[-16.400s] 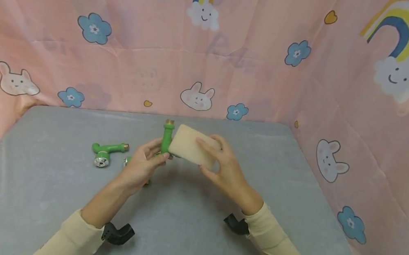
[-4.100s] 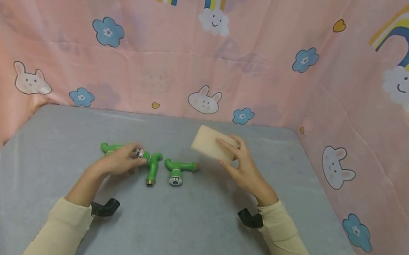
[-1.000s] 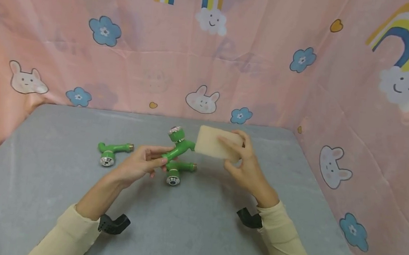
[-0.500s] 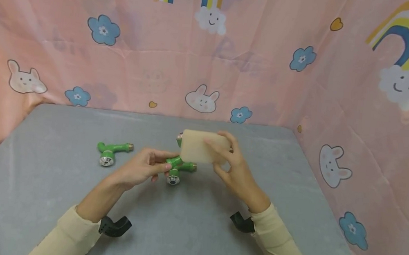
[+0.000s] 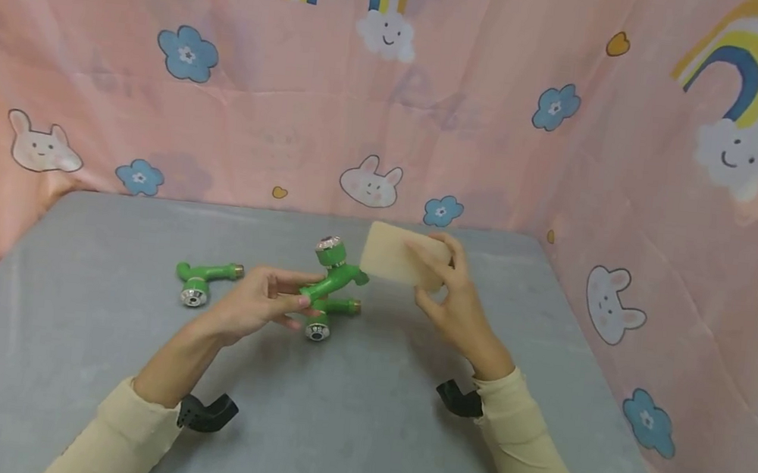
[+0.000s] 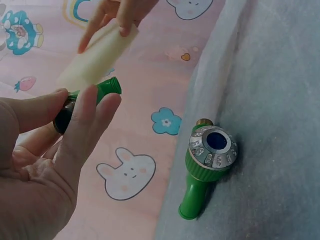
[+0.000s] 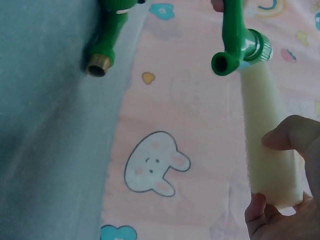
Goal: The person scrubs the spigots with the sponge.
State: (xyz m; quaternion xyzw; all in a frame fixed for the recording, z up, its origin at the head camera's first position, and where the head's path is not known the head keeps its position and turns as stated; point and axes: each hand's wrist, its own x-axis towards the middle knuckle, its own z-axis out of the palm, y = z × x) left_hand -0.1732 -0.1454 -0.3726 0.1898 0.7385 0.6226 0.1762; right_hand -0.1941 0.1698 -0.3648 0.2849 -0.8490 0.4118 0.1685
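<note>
My left grip [image 5: 261,306] pinches the raised tap [image 5: 333,282] by one end; at its two o'clock, my right grip [image 5: 459,309] holds the sponge [image 5: 391,255]. Hazard: sponge pressure could lever the tap loose onto the lower tap [image 5: 318,327], six o'clock.

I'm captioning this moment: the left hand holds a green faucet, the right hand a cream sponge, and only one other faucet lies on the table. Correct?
Not quite: the head view shows two other faucets on the table. The left hand holds a green faucet, the right hand a cream sponge.
</note>
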